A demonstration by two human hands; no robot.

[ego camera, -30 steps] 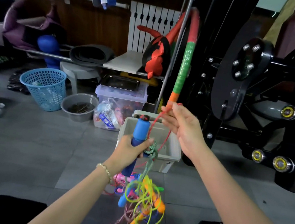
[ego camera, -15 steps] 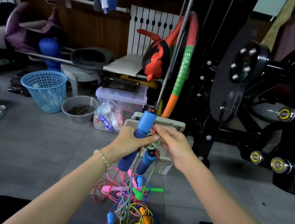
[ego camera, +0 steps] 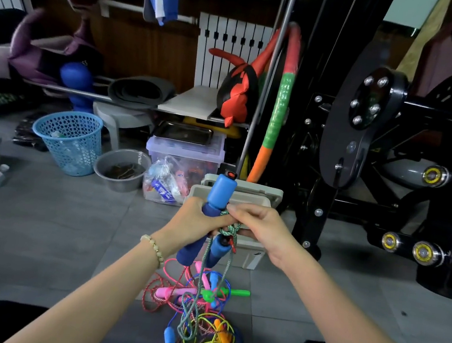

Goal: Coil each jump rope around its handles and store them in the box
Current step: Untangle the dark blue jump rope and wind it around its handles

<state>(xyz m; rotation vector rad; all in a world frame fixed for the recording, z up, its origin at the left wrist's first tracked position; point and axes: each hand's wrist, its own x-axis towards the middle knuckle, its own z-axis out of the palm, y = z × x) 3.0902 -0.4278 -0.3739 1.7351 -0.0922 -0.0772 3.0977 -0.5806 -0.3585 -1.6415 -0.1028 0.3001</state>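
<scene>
My left hand [ego camera: 196, 221] grips two blue foam jump rope handles [ego camera: 217, 196] held upright in front of me. A green braided cord [ego camera: 230, 229] is looped around them, and my right hand [ego camera: 258, 226] pinches that cord against the handles. The rest of the cord hangs down to the floor. Behind my hands stands the beige storage box [ego camera: 249, 200], its inside mostly hidden. On the floor below lies a tangled pile of jump ropes [ego camera: 202, 308] with pink, green, blue and orange handles.
A clear plastic bin [ego camera: 186, 152] and a plastic bag stand left of the box. A grey bowl [ego camera: 121, 168] and a blue mesh basket [ego camera: 69, 140] sit further left. Black gym equipment [ego camera: 391, 163] fills the right side. A striped hoop [ego camera: 279, 106] leans behind the box.
My right hand came down from stretching the cord up and to the right, and now pinches it against the handles. A second blue handle now hangs beside the first.
</scene>
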